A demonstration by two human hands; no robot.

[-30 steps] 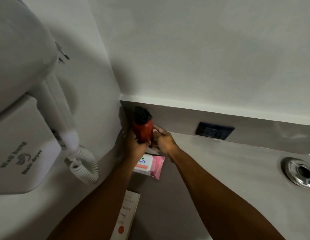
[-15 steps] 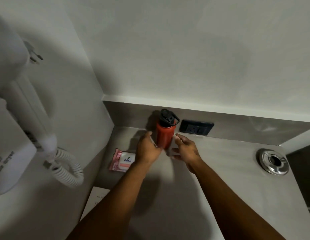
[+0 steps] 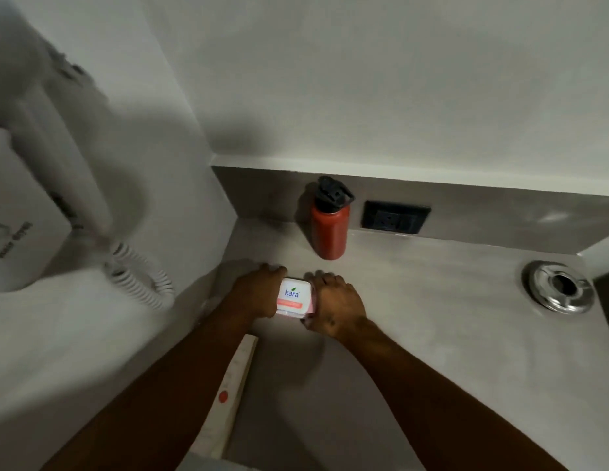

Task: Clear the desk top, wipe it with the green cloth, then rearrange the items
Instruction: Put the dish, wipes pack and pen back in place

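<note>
Both hands on the pink soft-plastic wipes pack with the white "kara" label. Left hand clasps its left end, right hand clasps its right end; fingers curl over the pack's edges on both sides. Pack lies flat on the grey matte counter, near the left wall, directly between the hands. Long axis runs roughly left-right, so each hand covers one short end. Neither hand is nearer; grip looks symmetric.

Red metal water bottle with black flip cap stands upright at the back, just in front of the grey upstand, well clear of the hands. Black wall socket just to its right. White paperback with a red dot on the cover lies at the near left edge, partly under my left forearm.

My read: this is the rearrange phase, pack being squared up or shifted. Can't see the green cloth anywhere.

Materials: the pack is a flexible film pouch, likely squashy, so it'll deform under a hard squeeze; light pressure should do. Counter finish looks smooth, so the pack should slide easily. Bottle is rigid and tall, tippable if knocked.

Round chrome drain fitting sits far right. White wall-mounted hair dryer with coiled cord on the left wall, blurred.
</note>
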